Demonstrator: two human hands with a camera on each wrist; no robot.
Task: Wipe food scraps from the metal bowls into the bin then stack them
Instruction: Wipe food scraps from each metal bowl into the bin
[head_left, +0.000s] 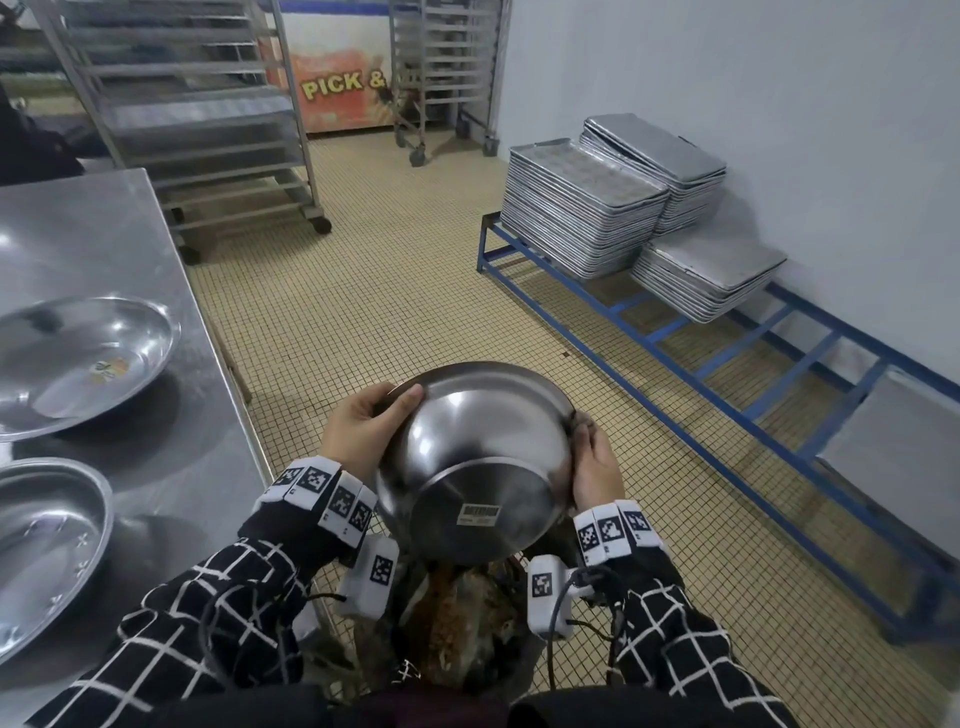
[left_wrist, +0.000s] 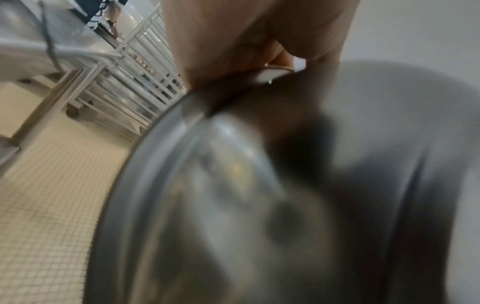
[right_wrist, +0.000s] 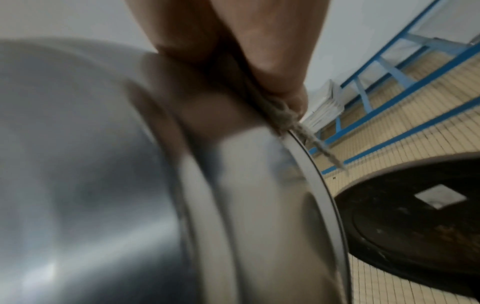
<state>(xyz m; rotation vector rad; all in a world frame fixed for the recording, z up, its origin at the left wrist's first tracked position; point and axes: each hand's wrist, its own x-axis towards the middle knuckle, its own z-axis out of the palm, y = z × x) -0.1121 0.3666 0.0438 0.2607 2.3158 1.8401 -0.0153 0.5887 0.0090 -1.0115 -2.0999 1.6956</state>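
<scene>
I hold a metal bowl (head_left: 478, 467) tipped on edge, its underside and label facing me, over the bin (head_left: 452, 623) of brown food scraps. My left hand (head_left: 358, 421) grips the bowl's left rim, thumb on the outside. My right hand (head_left: 597, 467) grips the right rim. In the right wrist view the right hand (right_wrist: 233, 41) pinches a frayed grey cloth (right_wrist: 298, 123) against the rim of the bowl (right_wrist: 130, 185), with the dark bin (right_wrist: 415, 216) below. In the left wrist view the left hand (left_wrist: 233, 30) clasps the bowl (left_wrist: 233, 205). The bowl's inside is hidden.
Two more metal bowls (head_left: 78, 358) (head_left: 41, 545) sit on the steel table (head_left: 104, 234) at my left. Stacks of baking trays (head_left: 582, 208) rest on a low blue rack (head_left: 675, 353) along the right wall. Wheeled tray trolleys (head_left: 208, 104) stand at the back.
</scene>
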